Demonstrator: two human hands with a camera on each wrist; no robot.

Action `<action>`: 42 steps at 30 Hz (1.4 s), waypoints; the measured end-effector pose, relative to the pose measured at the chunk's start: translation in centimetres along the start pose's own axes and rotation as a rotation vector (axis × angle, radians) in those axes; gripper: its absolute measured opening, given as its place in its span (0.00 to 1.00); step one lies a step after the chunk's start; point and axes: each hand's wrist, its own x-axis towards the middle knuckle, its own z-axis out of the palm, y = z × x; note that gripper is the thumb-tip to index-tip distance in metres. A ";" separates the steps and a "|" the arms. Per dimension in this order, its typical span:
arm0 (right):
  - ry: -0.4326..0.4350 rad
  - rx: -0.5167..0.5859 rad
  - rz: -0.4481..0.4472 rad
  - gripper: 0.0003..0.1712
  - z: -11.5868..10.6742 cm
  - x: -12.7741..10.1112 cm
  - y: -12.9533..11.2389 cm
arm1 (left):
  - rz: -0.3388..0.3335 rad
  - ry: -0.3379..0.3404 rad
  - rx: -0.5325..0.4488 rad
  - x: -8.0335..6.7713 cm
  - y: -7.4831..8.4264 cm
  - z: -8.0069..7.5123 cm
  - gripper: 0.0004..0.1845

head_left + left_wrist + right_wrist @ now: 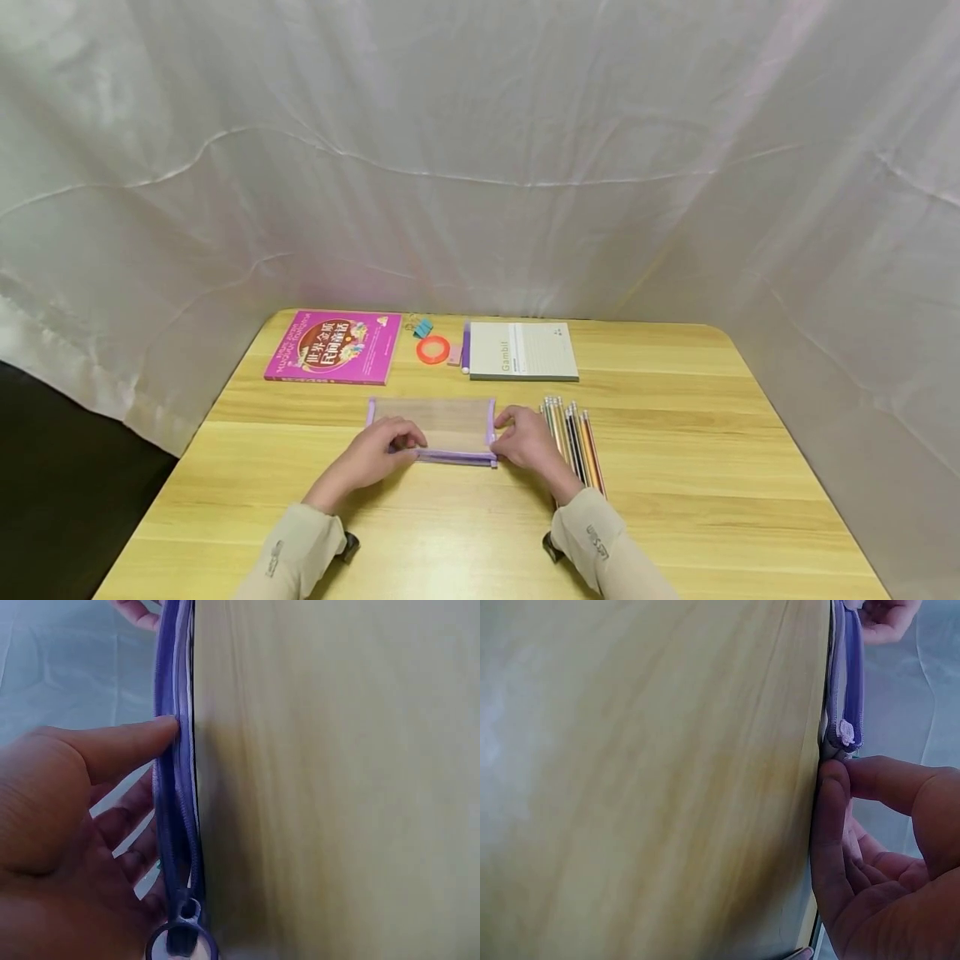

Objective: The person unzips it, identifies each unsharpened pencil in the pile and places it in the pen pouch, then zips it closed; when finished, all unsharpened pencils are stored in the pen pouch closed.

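Note:
A clear zipper pouch point(442, 421) with purple edging lies flat on the table, its zipper side towards me. My left hand point(378, 450) holds that near edge at the left. In the left wrist view the thumb point(154, 746) lies on the purple zipper point(169, 690), with the other fingers behind it over the film. A ring pull point(182, 941) hangs at the zipper's end, and the zipper's two strips stand slightly apart. My right hand point(528, 442) pinches the pouch's near right corner between thumb and forefinger, just past the zipper's pale end tab point(846, 732).
Several pencils point(573, 437) lie beside and partly under my right forearm. Along the back are a pink book point(375, 350), teal clips point(423, 328), an orange tape roll point(432, 350), a pink eraser point(454, 356), a purple pen point(466, 350) and a notebook point(543, 350). Pale curtains point(480, 225) surround the table.

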 end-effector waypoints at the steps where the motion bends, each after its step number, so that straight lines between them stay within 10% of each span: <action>1: 0.001 -0.001 -0.002 0.20 0.0 0.0 0.0 | -0.003 -0.003 -0.004 0.1 0.0 0.0 0.06; 16: 0.017 0.027 -0.035 0.17 -0.3 -0.3 0.0 | -0.060 -0.125 0.073 0.8 0.6 -0.7 0.05; 29: 0.060 0.229 -0.064 0.21 -1.9 -1.5 0.0 | 0.009 -0.261 -0.131 0.6 1.0 -0.4 0.02; 42: 0.173 0.278 -0.068 0.18 -8.2 -3.0 1.8 | -0.109 -0.267 -0.543 1.0 1.8 1.5 0.06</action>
